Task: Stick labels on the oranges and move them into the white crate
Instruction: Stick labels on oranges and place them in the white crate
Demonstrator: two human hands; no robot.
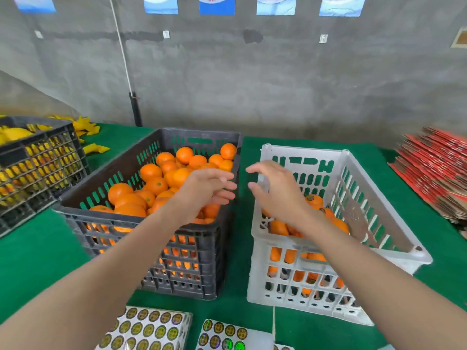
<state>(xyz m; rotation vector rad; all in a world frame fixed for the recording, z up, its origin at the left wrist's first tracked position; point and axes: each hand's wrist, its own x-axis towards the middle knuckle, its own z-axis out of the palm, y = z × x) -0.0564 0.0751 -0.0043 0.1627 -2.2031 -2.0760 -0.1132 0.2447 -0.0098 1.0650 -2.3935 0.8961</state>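
Label sheets (149, 329) nearest, left hand (209, 188) loose over black crate (101, 170) rim, right hand (273, 188) spread empty over white crate (379, 198) rim

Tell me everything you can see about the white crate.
The white crate is slotted plastic, rectangular, upright on the green cloth, right of the black crate. It holds a low layer of oranges, visible through the slots. The open right hand hovers over its left rim; contact is unclear.

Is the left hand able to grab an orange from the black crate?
Probably yes. The left hand is open just above the oranges in the black crate, which has no lid, with nothing in between.
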